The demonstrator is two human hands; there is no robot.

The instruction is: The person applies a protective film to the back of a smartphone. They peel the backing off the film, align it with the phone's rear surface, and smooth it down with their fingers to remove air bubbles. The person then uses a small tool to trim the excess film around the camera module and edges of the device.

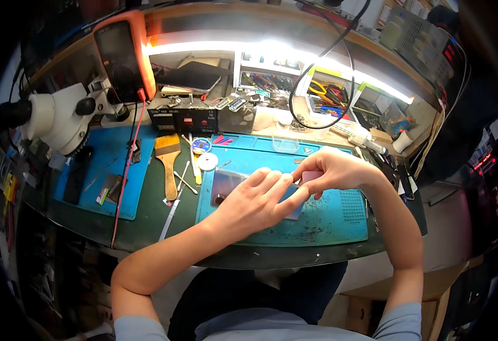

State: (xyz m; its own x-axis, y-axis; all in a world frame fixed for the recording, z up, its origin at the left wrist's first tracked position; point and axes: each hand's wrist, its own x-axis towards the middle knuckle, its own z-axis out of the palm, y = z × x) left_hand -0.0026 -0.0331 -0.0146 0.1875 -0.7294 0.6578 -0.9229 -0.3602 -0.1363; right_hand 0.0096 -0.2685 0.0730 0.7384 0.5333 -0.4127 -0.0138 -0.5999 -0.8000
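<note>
A flat, glossy, phone-like device [225,187] with a dark round spot near one corner rests over the blue work mat [340,227]. My left hand [257,199] covers much of it, its fingers curled over the top and its thumb reaching right along the edge. Close by on the right, my right hand [334,173] pinches a small flat pinkish piece [312,176] at the device's right end. The fingertips of both hands nearly meet there. Most of the device is hidden beneath my hands, so its exact contact with the pinkish piece does not show.
Left of the mat lie a wide brush [168,162], cotton swabs, a slim metal tool [170,219] and small spools [206,161]. A microscope [61,119] and an orange multimeter [125,57] stand at left. A red cable [128,170] crosses the bench; a black cable loop [292,96] hangs ahead.
</note>
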